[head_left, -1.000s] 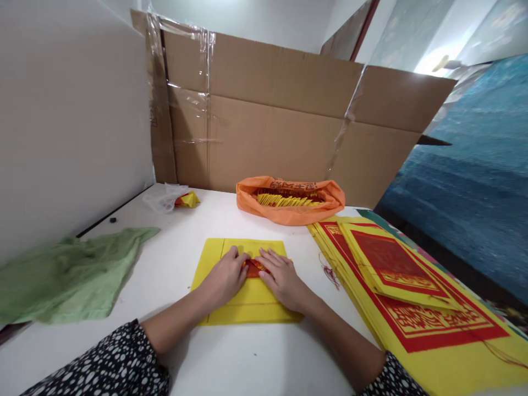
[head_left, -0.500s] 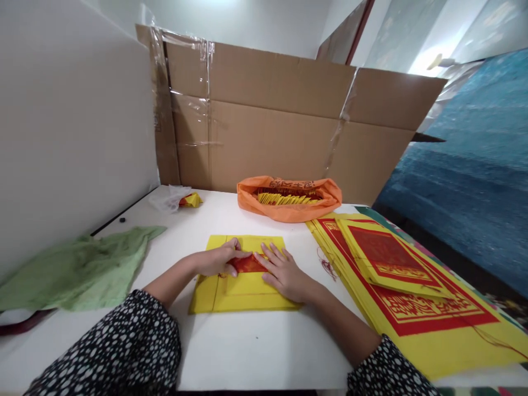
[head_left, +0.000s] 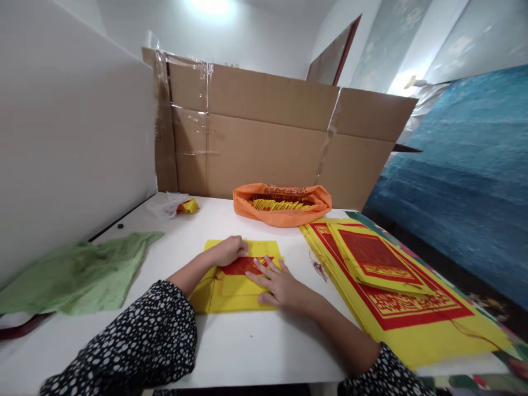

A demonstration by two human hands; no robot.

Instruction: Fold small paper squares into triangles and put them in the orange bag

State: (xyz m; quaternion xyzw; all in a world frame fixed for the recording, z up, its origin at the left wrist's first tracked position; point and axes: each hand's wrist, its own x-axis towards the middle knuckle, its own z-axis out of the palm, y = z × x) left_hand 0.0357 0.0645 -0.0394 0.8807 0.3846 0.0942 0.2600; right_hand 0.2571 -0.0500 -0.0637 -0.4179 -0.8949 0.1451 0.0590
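Observation:
A yellow sheet (head_left: 243, 302) lies on the white table in front of me, its far part folded over so that a narrow red printed panel (head_left: 236, 268) shows across the middle. My left hand (head_left: 228, 251) has its fingers curled at the far left edge of that panel, closed on the sheet; the fingertips are partly hidden. Flat over the right end of the panel rests my right hand (head_left: 284, 287), fingers spread, with nothing gripped. A dark thread lies on the sheet near my left wrist.
To the right lies a stack of large yellow sheets with red prints (head_left: 433, 338), smaller ones (head_left: 377, 256) on top. An orange bag (head_left: 280, 218) of folded yellow pieces stands behind. A green cloth (head_left: 82, 275) and a plastic bag (head_left: 167, 206) are at left; cardboard (head_left: 264, 143) stands at the back.
My left hand has curled its fingers and shifted toward the far edge of the red panel. My right hand has slid slightly nearer to me, uncovering more red print. The view has tilted up.

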